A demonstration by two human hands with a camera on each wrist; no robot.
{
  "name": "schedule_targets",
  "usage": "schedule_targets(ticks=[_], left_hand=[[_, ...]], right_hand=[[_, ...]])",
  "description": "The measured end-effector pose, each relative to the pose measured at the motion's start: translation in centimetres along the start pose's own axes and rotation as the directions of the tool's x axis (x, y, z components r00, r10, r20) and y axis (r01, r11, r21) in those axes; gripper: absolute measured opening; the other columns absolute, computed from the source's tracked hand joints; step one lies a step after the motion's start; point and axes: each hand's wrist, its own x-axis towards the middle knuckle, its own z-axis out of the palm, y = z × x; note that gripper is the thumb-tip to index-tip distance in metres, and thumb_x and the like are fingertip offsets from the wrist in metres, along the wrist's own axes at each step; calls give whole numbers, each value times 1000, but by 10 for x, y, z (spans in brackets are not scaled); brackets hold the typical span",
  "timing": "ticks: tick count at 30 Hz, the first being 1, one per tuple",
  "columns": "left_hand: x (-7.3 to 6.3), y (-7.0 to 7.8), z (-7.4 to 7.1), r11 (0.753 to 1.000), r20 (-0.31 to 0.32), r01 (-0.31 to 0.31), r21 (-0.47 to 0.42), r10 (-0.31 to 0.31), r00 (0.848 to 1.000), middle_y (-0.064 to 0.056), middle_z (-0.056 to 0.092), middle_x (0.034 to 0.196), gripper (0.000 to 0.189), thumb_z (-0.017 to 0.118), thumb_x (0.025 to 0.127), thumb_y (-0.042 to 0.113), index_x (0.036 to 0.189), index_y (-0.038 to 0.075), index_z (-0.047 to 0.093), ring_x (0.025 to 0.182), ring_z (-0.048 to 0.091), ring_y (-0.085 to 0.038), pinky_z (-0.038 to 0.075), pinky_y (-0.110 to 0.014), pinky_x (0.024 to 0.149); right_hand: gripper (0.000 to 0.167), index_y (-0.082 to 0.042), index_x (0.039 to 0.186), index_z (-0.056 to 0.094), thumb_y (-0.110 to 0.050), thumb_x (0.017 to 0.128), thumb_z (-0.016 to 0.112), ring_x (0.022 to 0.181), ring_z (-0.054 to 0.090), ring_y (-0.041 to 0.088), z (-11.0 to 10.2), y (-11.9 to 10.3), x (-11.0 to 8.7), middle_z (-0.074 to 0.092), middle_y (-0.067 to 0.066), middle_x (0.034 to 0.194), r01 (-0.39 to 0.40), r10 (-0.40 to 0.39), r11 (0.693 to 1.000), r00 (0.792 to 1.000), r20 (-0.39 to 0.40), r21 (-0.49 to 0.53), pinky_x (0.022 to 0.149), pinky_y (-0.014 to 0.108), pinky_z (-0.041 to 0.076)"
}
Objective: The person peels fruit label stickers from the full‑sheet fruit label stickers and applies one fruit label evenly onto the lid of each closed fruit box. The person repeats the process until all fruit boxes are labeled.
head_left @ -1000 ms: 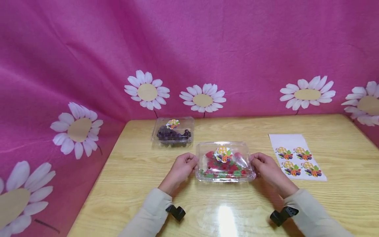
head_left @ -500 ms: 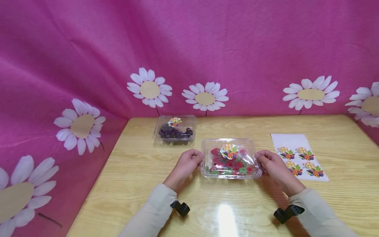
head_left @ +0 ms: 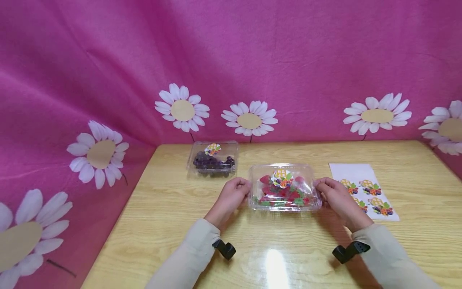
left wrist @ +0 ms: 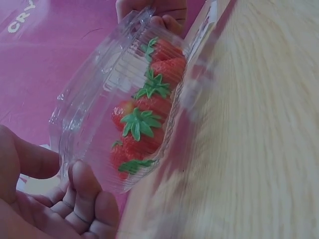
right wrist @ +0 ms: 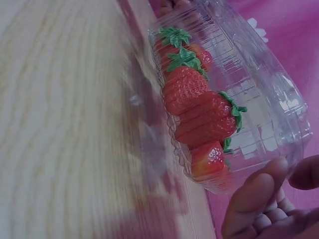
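A clear plastic clamshell box of strawberries [head_left: 285, 192], its lid closed, has a round fruit sticker [head_left: 282, 179] on top. My left hand [head_left: 232, 197] pinches its left rim between thumb and curled fingers, as the left wrist view shows close up. On the opposite side, the right hand [head_left: 333, 196] grips the right rim the same way. Red strawberries [left wrist: 149, 107] with green leaves show through the box's side in the left wrist view. In the right wrist view a gap appears between the box's underside [right wrist: 172, 124] and the wooden table, so it seems slightly raised.
A second clear box of dark grapes [head_left: 213, 160], also bearing a sticker, stands at the back left of the wooden table [head_left: 162, 224]. To the right lies a white sticker sheet [head_left: 351, 170], partly behind my right hand. A pink flowered cloth [head_left: 306, 60] hangs behind.
Both hands have carried the strawberry box a little to the right and away from me, keeping their grip on its two ends. The grape box and sticker sheet stay put; the head view shifts slightly.
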Motion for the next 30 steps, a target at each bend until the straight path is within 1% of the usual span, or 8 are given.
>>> schedule_targets(ticks=[4, 10, 13, 16, 20, 25, 27, 30], left_hand=[[5, 3, 5, 1000, 5, -13, -11, 13, 1000, 1, 55, 75, 19, 53, 101, 14, 109, -2, 60, 65, 54, -9, 50, -27, 67], [12, 8, 10, 999, 0, -9, -36, 9, 1000, 1, 54, 74, 19, 51, 102, 12, 111, -3, 58, 61, 54, -9, 53, -28, 69], [15, 10, 10, 998, -9, -4, -59, 4, 1000, 1, 53, 77, 21, 50, 102, 10, 114, -4, 58, 64, 54, -9, 52, -29, 71], [16, 12, 8, 997, -17, -5, -75, 3, 1000, 1, 53, 81, 23, 48, 102, 9, 119, -4, 57, 66, 53, -9, 52, -33, 75], [16, 15, 6, 995, -32, -22, -95, 19, 999, -1, 53, 84, 27, 46, 103, 8, 124, -5, 55, 67, 53, -9, 51, -35, 76], [21, 16, 14, 988, -51, -38, -151, 31, 998, -2, 54, 85, 31, 48, 101, 5, 128, -10, 54, 67, 51, -7, 46, -23, 68], [23, 17, 18, 984, -60, -45, -173, 35, 998, -1, 54, 84, 32, 48, 101, 4, 128, -11, 53, 67, 50, -6, 45, -20, 66], [28, 17, 23, 976, -84, -57, -211, 40, 996, 1, 54, 82, 32, 50, 100, 3, 127, -13, 54, 66, 49, -5, 44, -20, 65]], right_hand=[[33, -1, 120, 50, -27, 106, 36, 66, 48, 4, -4, -2, 5, 50, -12, 80, 6, -6, 1000, 1000, -18, 14, 60, 25, 46], [29, -7, 115, 52, -31, 106, 38, 66, 47, 2, -9, -9, 15, 50, -15, 80, 19, -17, 999, 998, -55, 36, 60, 23, 44], [27, -9, 113, 53, -30, 105, 39, 65, 47, 1, -9, -12, 18, 51, -16, 78, 26, -22, 997, 998, -57, 73, 60, 23, 44], [23, -10, 112, 53, -26, 106, 38, 63, 48, 1, -6, -15, 23, 51, -15, 76, 37, -30, 989, 998, -51, 141, 59, 21, 43], [21, -10, 109, 53, -25, 105, 39, 61, 47, 0, -2, -19, 30, 51, -15, 74, 46, -35, 981, 997, -63, 187, 58, 20, 42], [23, -9, 111, 54, -27, 105, 40, 63, 48, -1, -5, -18, 34, 51, -17, 73, 31, -17, 987, 996, -87, 160, 59, 20, 42], [23, -10, 110, 53, -27, 106, 39, 62, 48, -1, -7, -17, 35, 50, -16, 72, 25, -11, 987, 996, -91, 157, 59, 20, 41], [20, -12, 104, 52, -26, 106, 39, 59, 48, 0, -10, -18, 36, 49, -16, 70, 24, -7, 983, 996, -94, 179, 58, 20, 41]])
